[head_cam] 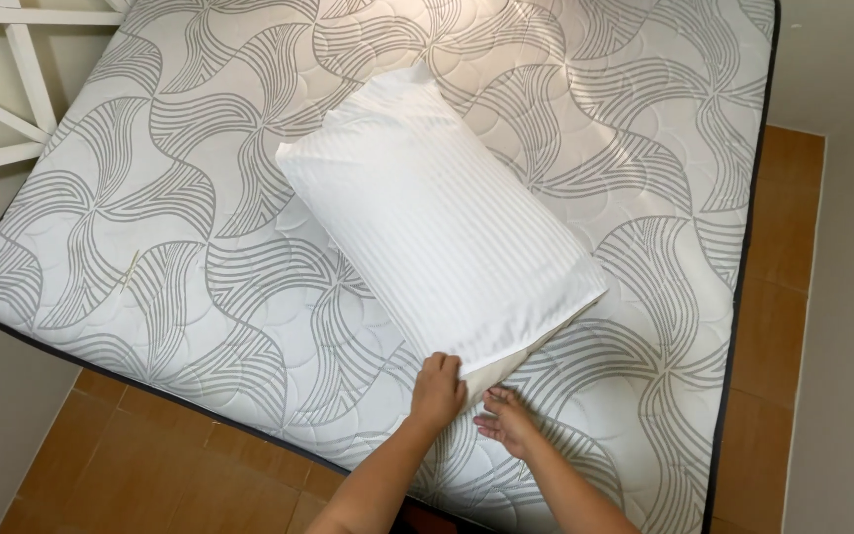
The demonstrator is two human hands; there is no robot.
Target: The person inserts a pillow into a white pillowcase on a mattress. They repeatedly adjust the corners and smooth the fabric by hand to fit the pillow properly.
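A white striped pillow (pixel 437 222) lies diagonally on a bare mattress (pixel 150 247) quilted with grey swirl patterns. My left hand (pixel 437 391) has its fingers closed on the pillowcase's near open corner. My right hand (pixel 506 420) rests just beside it on the mattress, fingers spread and touching the edge of the pillowcase opening, where a cream inner pillow shows.
A dark piping runs along the mattress edge (pixel 180 400). A brown tiled floor (pixel 150 475) lies below and to the right. A white bed frame with slats (pixel 12 89) stands at the top left, and a pale wall (pixel 852 297) at the right.
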